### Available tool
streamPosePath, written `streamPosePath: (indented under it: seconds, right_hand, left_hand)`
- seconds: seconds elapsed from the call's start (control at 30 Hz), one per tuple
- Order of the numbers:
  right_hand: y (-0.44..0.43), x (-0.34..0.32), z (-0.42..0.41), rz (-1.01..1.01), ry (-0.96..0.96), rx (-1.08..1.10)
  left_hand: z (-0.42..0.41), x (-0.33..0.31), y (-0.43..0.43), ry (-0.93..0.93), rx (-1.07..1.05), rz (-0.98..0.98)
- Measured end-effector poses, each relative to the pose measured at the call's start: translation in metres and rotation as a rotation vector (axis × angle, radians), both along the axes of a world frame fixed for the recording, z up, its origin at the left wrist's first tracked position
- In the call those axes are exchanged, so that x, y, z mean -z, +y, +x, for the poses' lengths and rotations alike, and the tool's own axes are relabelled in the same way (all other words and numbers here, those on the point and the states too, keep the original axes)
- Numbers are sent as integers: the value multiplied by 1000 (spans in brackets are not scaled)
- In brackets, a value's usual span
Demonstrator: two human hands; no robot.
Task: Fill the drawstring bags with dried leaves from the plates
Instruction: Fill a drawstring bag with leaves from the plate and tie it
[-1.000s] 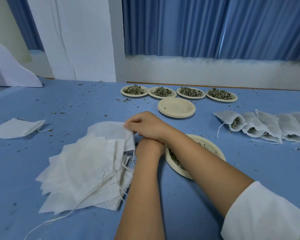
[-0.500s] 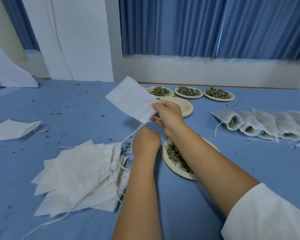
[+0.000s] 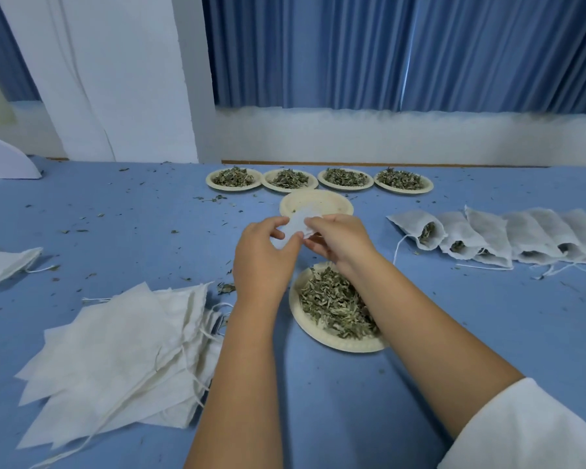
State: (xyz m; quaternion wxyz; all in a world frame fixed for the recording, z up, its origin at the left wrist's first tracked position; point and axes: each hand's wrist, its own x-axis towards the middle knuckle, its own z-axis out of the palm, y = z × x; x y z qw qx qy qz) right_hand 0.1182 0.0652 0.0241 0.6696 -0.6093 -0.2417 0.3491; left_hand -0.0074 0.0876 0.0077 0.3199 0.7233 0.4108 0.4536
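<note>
Both hands hold one white drawstring bag [image 3: 298, 225] in the air above the table's middle. My left hand [image 3: 263, 258] pinches its left edge and my right hand [image 3: 339, 242] pinches its right edge; most of the bag is hidden behind my fingers. Just below my hands sits a paper plate [image 3: 322, 336] heaped with dried leaves [image 3: 335, 302]. A stack of empty bags [image 3: 115, 360] lies at the near left.
Several plates of leaves [image 3: 318, 180] line the far edge, with an empty plate stack [image 3: 332, 204] in front of them. Filled bags [image 3: 508, 238] lie in a row at the right. One loose bag [image 3: 4, 269] rests at the far left. Leaf crumbs dot the blue tablecloth [image 3: 454, 333].
My right hand lifted a bag off the stack and carried it to the middle. My left hand rose from the table and took hold of the bag's other edge.
</note>
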Motion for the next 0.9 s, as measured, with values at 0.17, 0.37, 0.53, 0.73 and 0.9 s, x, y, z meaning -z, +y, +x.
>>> streamPosePath:
  seconds: [0.17, 0.37, 0.53, 0.73, 0.9]
  right_hand:
    - [0, 6, -4, -56, -70, -179]
    - [-7, 10, -4, 3, -6, -264]
    - [-12, 9, -3, 7, -96, -251]
    - [-18, 6, 0, 32, -137, -272]
    - [-25, 3, 2, -1, -209, -310]
  left_hand:
    - [-1, 3, 1, 81, 22, 6]
    - [-2, 0, 6, -148, 16, -271]
    - [-3, -5, 6, -245, 36, -500]
    - [-3, -4, 1, -123, 31, -339]
    - [-2, -3, -2, 70, 46, -194]
